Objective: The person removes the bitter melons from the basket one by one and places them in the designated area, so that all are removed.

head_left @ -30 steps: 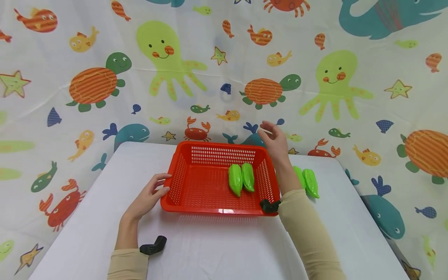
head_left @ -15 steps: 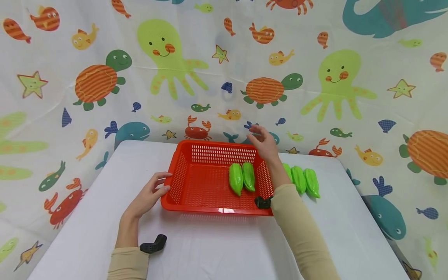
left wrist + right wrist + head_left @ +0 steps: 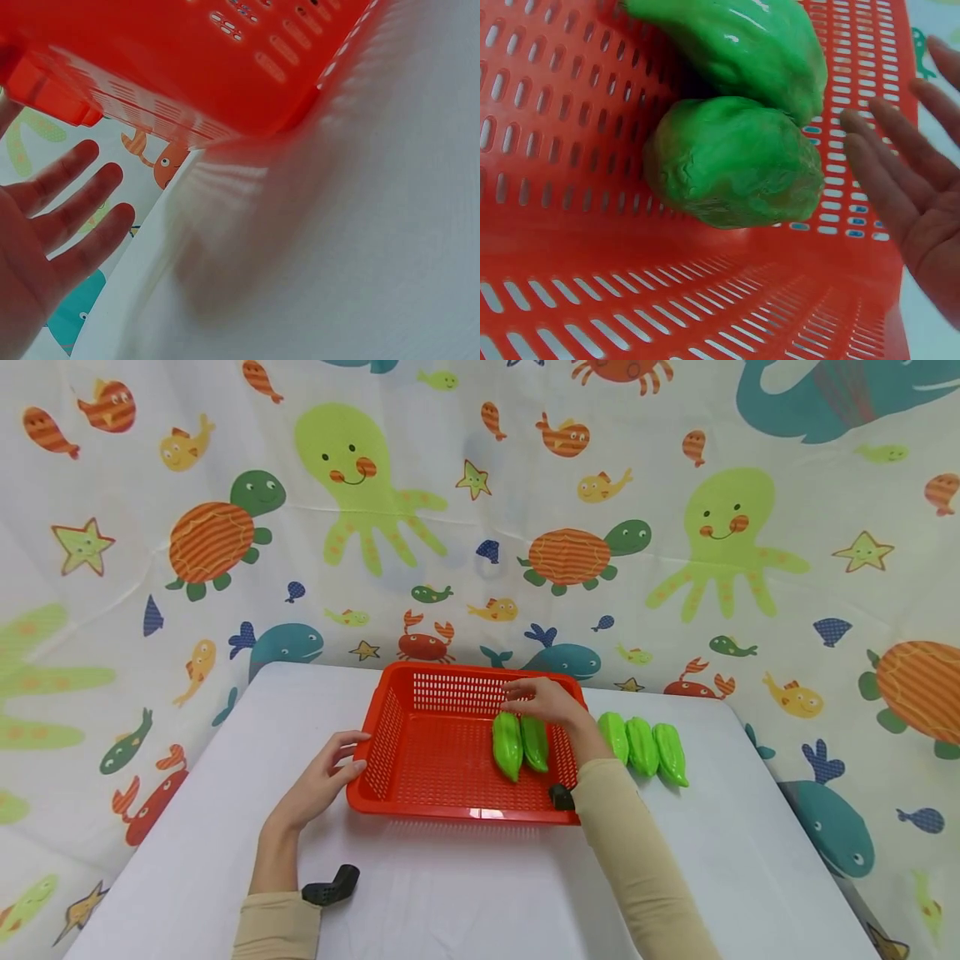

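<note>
A red plastic basket (image 3: pixel 442 814) with slotted walls stands on the white table. My left hand (image 3: pixel 318 781) is at its left wall, fingertips right at the rim; in the left wrist view several fingers (image 3: pixel 86 251) are straight and spread. Two shiny green, ridged, pointed fruits (image 3: pixel 507 747) lie side by side in the basket's right half. Over their far ends hovers my right hand (image 3: pixel 551 702), holding nothing. In the right wrist view its fingers (image 3: pixel 900 169) are extended beside the rounded ends of the green fruits (image 3: pixel 739 165).
Three similar green fruits (image 3: pixel 642 747) lie in a row on the table, right of the basket. The white table (image 3: pixel 450 893) runs back to a curtain (image 3: pixel 480 602) printed with sea animals. Small black devices (image 3: pixel 332 885) sit on the wrists.
My right hand has come left and down from beyond the basket's far right corner to over the fruits inside. The row on the table shows fully now. My left hand stays at the rim.
</note>
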Tool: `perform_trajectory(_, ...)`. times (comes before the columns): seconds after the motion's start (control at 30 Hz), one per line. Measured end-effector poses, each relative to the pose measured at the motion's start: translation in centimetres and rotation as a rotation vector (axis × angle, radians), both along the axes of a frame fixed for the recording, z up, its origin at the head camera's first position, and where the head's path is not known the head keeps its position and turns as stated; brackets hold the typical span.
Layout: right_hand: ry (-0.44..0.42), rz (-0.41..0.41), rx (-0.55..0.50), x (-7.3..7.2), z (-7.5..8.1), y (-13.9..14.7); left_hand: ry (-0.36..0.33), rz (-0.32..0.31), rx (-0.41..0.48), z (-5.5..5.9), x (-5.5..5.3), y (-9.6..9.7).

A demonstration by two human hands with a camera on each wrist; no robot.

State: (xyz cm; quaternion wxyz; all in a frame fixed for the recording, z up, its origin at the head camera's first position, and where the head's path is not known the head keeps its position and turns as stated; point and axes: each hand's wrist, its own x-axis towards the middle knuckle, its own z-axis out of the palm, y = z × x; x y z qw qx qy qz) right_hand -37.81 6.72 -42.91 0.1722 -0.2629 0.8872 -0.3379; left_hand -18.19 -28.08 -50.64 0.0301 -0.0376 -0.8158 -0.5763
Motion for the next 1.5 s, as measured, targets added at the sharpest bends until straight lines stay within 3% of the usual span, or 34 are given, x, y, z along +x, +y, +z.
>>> perform_trajectory(0.4,-0.022,0.024,0.133,0.31,-0.2,0.18,-0.01,-0.005,0.004,-0.09,-0.14,-0.07)
perform_trajectory(0.93,-0.07,0.093,0.095,0.09,-0.39,-0.17,-0.007,-0.005,0.006,-0.23,-0.32,-0.07)
perform_trajectory(1.3,-0.094,0.066,0.058,0.13,-0.41,0.02,-0.01,-0.006,0.0,-0.21,-0.22,0.02)
perform_trajectory(1.5,-0.178,0.068,0.065,0.3,-0.3,-0.19,-0.017,0.0,0.003,-0.22,-0.24,0.05)
